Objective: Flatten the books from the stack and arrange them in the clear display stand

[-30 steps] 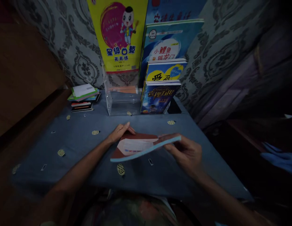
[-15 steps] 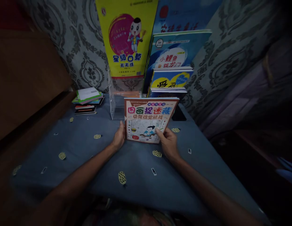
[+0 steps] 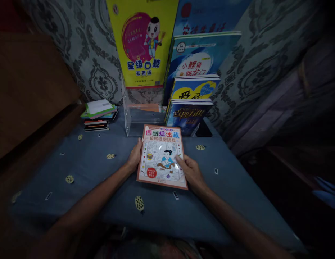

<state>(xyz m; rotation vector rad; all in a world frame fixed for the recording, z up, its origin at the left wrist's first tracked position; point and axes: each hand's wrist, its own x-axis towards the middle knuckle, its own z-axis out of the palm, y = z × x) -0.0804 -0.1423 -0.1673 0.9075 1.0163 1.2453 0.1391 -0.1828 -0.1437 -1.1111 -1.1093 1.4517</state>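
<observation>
A picture book (image 3: 164,147) with an orange-brown border and colourful Chinese lettering is held over the middle of the table, its cover tilted up towards me. My right hand (image 3: 192,172) is closed on its right edge, the thumb on the cover and the other fingers mostly behind it. At the left edge, my left hand (image 3: 134,156) grips the book, its fingers partly hidden. Just beyond stands a clear acrylic book rack (image 3: 126,117). In its right side a dark blue book (image 3: 185,117) is at the front.
Behind that book rise a yellow-and-blue book (image 3: 193,88), a teal book (image 3: 205,50) and a tall blue book (image 3: 213,16). A yellow workbook (image 3: 141,39) fills the rack's left side. Stacked books (image 3: 98,113) lie back left on the patterned tablecloth (image 3: 89,158). A dark flat object (image 3: 204,129) lies right of the rack.
Both hands have brought the picture book lower and nearer to me, and its cover has tipped back and turned. The dark blue book's front, largely covered before, now shows.
</observation>
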